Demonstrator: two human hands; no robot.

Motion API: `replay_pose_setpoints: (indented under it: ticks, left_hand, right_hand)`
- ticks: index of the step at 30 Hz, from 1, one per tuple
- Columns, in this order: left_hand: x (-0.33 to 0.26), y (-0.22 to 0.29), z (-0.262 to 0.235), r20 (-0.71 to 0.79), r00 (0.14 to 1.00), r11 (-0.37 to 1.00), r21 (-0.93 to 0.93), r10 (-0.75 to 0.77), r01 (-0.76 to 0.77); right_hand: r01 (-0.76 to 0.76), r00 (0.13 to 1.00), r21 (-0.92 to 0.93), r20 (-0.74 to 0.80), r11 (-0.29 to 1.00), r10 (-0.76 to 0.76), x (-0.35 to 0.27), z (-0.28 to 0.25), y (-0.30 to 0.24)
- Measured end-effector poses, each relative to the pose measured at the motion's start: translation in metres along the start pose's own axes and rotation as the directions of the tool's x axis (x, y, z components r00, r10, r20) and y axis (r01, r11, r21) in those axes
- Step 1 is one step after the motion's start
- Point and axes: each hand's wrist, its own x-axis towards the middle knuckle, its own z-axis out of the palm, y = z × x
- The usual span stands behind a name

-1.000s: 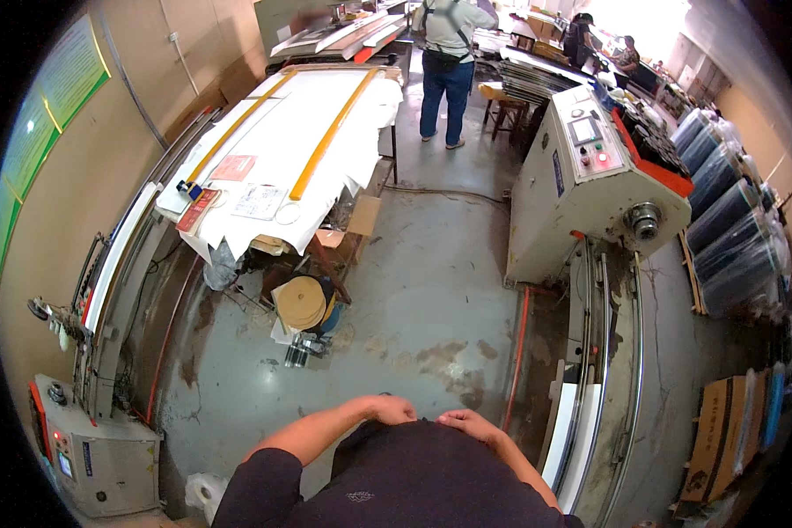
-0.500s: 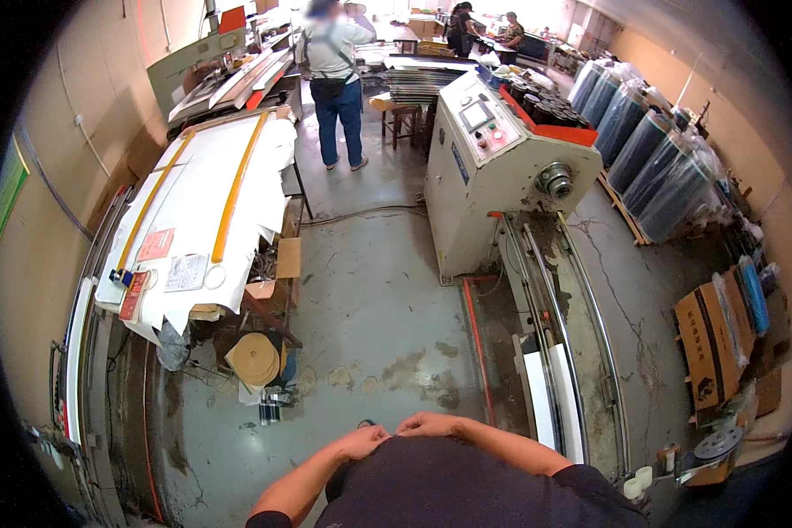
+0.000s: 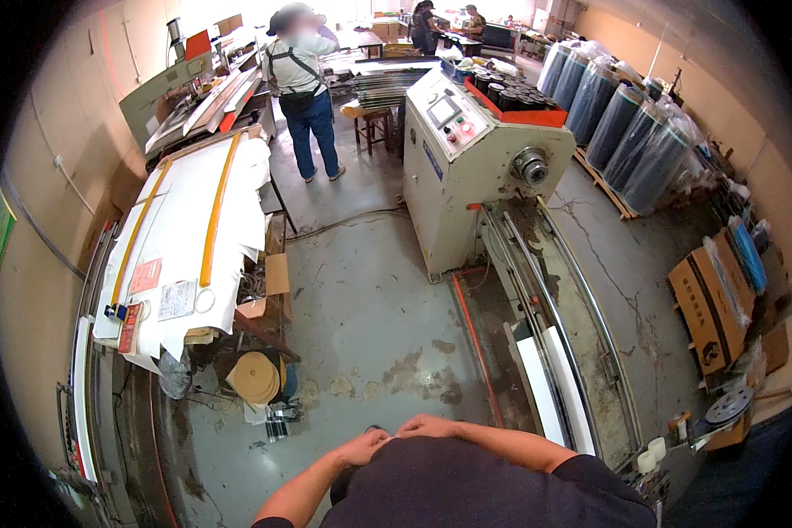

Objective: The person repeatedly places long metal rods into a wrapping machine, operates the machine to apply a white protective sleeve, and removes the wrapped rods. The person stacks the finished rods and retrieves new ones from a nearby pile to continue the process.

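My left hand [image 3: 362, 447] and my right hand [image 3: 426, 426] are close together in front of my waist, at the lower middle of the view. Both sets of fingers are bent inward toward each other by the front edge of my dark shirt [image 3: 466, 484]. Whatever they pinch, if anything, is too small or hidden to make out. Ahead on the right stands a beige machine [image 3: 453, 202] with a sloped control panel and a round chuck. Long metal rails [image 3: 550, 290] run from it toward me. On the left, a worktable [image 3: 180, 220] carries white sheeting, yellow strips and papers.
A tan disc roll [image 3: 253, 377] sits on the floor below the worktable. A person [image 3: 304, 97] stands beyond it, and others work at the back. Plastic-wrapped rolls [image 3: 590, 97] line the right wall on a pallet. Cardboard boxes [image 3: 708, 308] lean nearer on the right.
My view has turned slightly, so the machine and rolls sit further left in the picture. Both hands remain together at my waist. The standing person's arm posture has shifted a little.
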Motion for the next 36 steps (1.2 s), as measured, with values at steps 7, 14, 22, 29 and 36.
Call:
replay_pose_setpoints:
  ticks: [7,14,22,29,36]
  left_hand:
    - [-0.004,0.001,0.001,0.039,0.994,0.995,-0.014,0.100,-0.099]
    - [-0.006,0.011,0.015,-0.078,0.992,0.995,-0.027,0.095,-0.098]
    - [-0.007,0.036,0.015,-0.062,0.997,0.992,0.121,0.042,-0.034]
    - [-0.003,0.038,0.014,-0.022,0.998,0.990,0.132,0.055,-0.051]
    - [-0.001,0.043,0.016,-0.022,1.000,0.975,0.222,0.004,0.001]
  right_hand:
    - [-0.007,1.000,-0.064,-0.023,0.998,0.005,-0.013,0.002,-0.015]
    - [-0.052,0.999,-0.091,0.010,0.995,0.053,-0.027,-0.009,-0.015]
    - [0.044,0.999,-0.128,0.005,0.991,-0.044,-0.032,-0.011,0.000]
    - [-0.005,1.000,-0.039,-0.019,0.999,0.004,-0.044,-0.009,-0.006]
    - [0.100,0.994,-0.074,-0.031,0.992,-0.102,-0.028,-0.008,0.034]
